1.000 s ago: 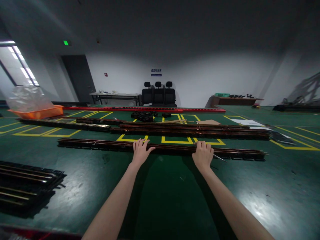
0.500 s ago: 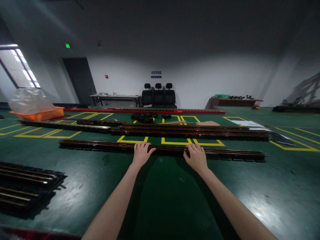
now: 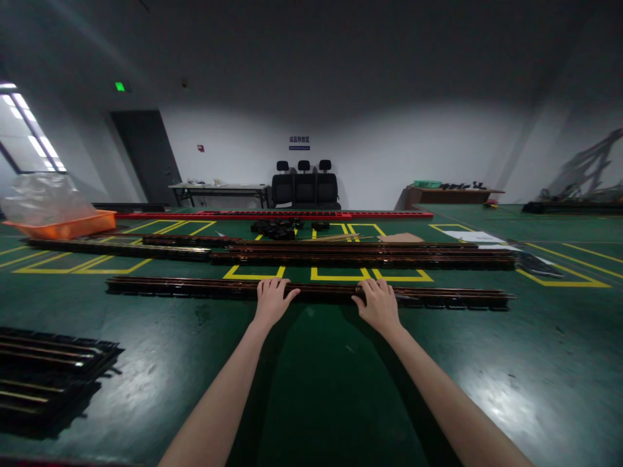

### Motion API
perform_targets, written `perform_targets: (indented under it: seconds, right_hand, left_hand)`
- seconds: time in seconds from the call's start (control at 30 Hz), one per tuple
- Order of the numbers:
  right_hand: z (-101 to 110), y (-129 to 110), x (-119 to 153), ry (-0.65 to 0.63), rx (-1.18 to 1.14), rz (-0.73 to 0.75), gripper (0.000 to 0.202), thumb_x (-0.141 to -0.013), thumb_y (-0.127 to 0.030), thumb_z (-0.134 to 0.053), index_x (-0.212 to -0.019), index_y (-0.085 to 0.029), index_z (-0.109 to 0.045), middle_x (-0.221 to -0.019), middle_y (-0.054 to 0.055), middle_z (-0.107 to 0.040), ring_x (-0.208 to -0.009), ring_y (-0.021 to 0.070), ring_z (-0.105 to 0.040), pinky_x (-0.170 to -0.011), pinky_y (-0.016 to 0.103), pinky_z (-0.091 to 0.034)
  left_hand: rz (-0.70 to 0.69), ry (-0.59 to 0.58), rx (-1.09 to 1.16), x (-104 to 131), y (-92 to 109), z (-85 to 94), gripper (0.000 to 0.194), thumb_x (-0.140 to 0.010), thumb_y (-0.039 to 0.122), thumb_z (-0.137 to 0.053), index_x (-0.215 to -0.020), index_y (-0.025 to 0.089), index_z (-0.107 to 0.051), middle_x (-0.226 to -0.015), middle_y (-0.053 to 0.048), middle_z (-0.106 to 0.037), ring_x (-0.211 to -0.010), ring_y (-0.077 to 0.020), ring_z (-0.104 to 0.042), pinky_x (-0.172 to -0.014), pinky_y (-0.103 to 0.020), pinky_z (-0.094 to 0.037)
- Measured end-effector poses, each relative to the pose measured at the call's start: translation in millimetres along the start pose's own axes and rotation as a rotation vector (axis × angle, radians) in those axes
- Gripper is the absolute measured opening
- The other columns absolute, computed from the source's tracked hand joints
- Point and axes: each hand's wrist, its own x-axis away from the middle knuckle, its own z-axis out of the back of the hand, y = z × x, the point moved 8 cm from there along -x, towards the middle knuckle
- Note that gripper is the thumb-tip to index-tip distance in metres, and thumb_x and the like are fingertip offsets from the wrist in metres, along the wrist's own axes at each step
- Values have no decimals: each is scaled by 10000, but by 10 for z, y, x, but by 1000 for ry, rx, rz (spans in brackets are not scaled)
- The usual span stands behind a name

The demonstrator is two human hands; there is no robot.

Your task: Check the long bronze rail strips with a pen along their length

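Note:
A long black rail (image 3: 180, 287) with copper-coloured strips along it lies crosswise on the green surface in front of me. My left hand (image 3: 272, 303) grips it left of its middle, fingers curled over the far side and thumb pointing inward. A short way to the right, my right hand (image 3: 380, 306) holds the same rail, its fingers bent over the top. Both fingertips are partly hidden behind the rail. Just beyond lies a stack of similar rails (image 3: 365, 254), with a thinner rail (image 3: 121, 248) at its left end.
More rails (image 3: 48, 353) lie at the near left. An orange tray (image 3: 68, 227) with a clear plastic bag (image 3: 46, 201) stands at the far left. Behind the stack are black parts (image 3: 275, 228), cardboard (image 3: 402, 238) and papers (image 3: 474, 237). A red beam (image 3: 389, 215) and seats (image 3: 304, 188) are farther back.
The whole view has shifted slightly to the left. Both hands keep their places on the rail, and I see no clear movement of the rail against the floor markings.

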Motion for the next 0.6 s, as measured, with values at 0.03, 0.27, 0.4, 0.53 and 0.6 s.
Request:
perform_targets:
  seconds: [0.03, 0.27, 0.4, 0.53, 0.6]
  right_hand:
    - [3, -1, 0, 3, 6, -1, 201, -832, -334, -529, -909, -164, -603, -961, 124, -637, -914, 271, -513, -744, 358, -383]
    - [-52, 9, -12, 14, 23, 12, 504, -801, -626, -456, -924, -162, -609, -946, 145, -629, -887, 286, -518, -733, 381, -394]
    - [-74, 15, -35, 23, 45, -17, 503, -799, -626, -447, -891, -156, -603, -916, 150, -623, -858, 287, -515, -715, 385, -397]
    - [-62, -13, -57, 26, 61, -75, 418, -784, -547, -495, -874, -150, -592, -894, 150, -612, -856, 292, -503, -705, 384, -396]
    - [-45, -43, -63, 35, 55, -87, 390, -784, -515, -497, -887, -150, -586, -915, 156, -606, -860, 292, -498, -707, 387, -397]
  left_hand:
    - [-1, 11, -14, 3, 3, 8, 505, -894, 549, -342, -1173, 200, -578, -1209, -108, -580, -1183, -278, -448, -1054, -477, -266]
    - [-6, 29, -22, 16, 27, 24, 503, -900, 553, -320, -1157, 207, -580, -1197, -101, -586, -1177, -272, -454, -1051, -468, -263]
    - [-1, 17, -18, 12, 28, 24, 515, -896, 562, -317, -1159, 207, -582, -1205, -106, -583, -1178, -276, -453, -1054, -475, -261]
    - [-1, 7, -7, 10, 31, 25, 517, -895, 560, -326, -1173, 202, -575, -1216, -111, -576, -1182, -279, -450, -1052, -484, -272]
    - [-5, 3, 4, 9, 36, 19, 509, -895, 555, -334, -1182, 208, -570, -1217, -108, -574, -1186, -279, -450, -1055, -486, -278]
